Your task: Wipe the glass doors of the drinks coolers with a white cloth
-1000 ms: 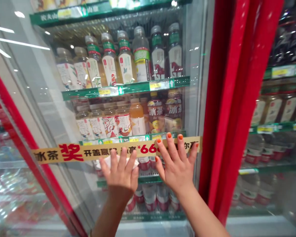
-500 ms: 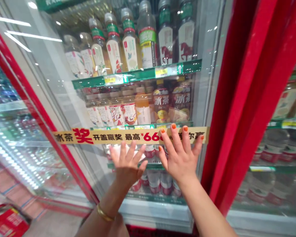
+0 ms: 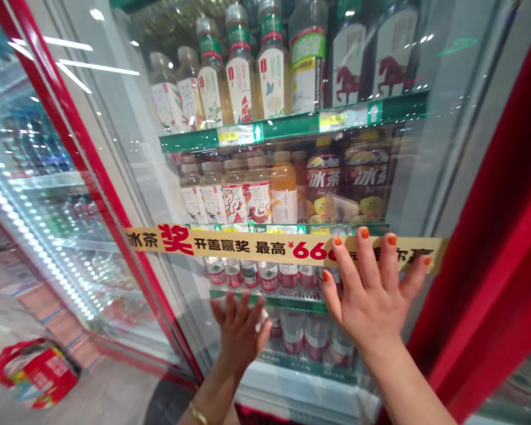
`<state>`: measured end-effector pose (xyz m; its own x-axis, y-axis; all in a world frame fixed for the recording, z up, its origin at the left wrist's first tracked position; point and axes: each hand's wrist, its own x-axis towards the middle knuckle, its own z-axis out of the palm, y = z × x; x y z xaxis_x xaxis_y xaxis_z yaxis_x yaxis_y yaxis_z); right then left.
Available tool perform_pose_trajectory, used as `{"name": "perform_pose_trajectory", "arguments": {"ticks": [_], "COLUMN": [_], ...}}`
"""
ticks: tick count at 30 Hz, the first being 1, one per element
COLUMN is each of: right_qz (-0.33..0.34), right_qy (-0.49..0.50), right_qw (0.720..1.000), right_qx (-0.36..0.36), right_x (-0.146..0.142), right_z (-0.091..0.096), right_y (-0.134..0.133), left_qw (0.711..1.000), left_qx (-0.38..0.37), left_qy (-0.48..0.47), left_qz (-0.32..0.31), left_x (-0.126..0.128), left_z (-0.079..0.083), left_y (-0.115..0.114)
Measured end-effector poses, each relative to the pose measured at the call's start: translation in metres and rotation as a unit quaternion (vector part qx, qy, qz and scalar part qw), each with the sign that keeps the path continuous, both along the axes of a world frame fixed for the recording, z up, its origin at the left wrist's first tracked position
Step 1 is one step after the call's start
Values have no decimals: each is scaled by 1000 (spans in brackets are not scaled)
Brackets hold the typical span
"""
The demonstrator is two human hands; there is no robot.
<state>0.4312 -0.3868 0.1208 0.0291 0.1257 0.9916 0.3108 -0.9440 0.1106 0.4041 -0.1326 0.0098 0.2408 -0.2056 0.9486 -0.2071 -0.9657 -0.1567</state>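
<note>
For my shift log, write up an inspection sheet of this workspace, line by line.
Surface: upright glass door, with reflected lights and a printed yellow strip across it.
Items in use: white cloth-like piece, mostly hidden under the left grip.
Clutter: red package on the floor, lower left.
Grips: left grip open, palm toward the glass, below the strip; right grip open, fingers spread, fingertips over the strip.
Cables: nothing seen.
Surroundings: bottled drinks on shelves behind the glass; red frame at right; blurred, lit cooler at left.
</note>
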Motion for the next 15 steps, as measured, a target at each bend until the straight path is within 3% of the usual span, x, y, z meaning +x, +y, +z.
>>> {"name": "perform_pose_trajectory", "arguments": {"ticks": [2, 4, 6, 7, 9, 12, 14, 15], "right_qz": [-3, -4, -2, 0, 6, 13, 10, 9], "right_qy": [8, 14, 17, 18, 21, 20, 19, 17], "right_qw": [1000, 1000, 1000, 1000, 1000, 1000, 1000, 1000], "right_qx": [1, 9, 14, 13, 6, 1, 2, 3], "right_x": [0, -1, -1, -1, -1, -2, -2, -2], "right_z": [-1, -2, -3, -3, -2, -2, -1, -1], "right_y": [0, -1, -3, -3, -4, -5, -5, -4], "left_qw": [994, 970, 953, 957, 976, 996, 993, 985], "left_qx": [-104, -231, -289, -280, -209, -83, -114, -166], "left_qy": [-6, -11, -15, -9, 11, 32, 19, 4], "left_qz": [41, 79, 86, 79, 52, 9, 25, 48], "left_x": [-1, 1, 5, 6, 5, -1, -4, -3], "left_z": [4, 28, 51, 55, 45, -1, -22, -23], "left_y": [27, 44, 42, 35, 15, 4, 21, 34]}}
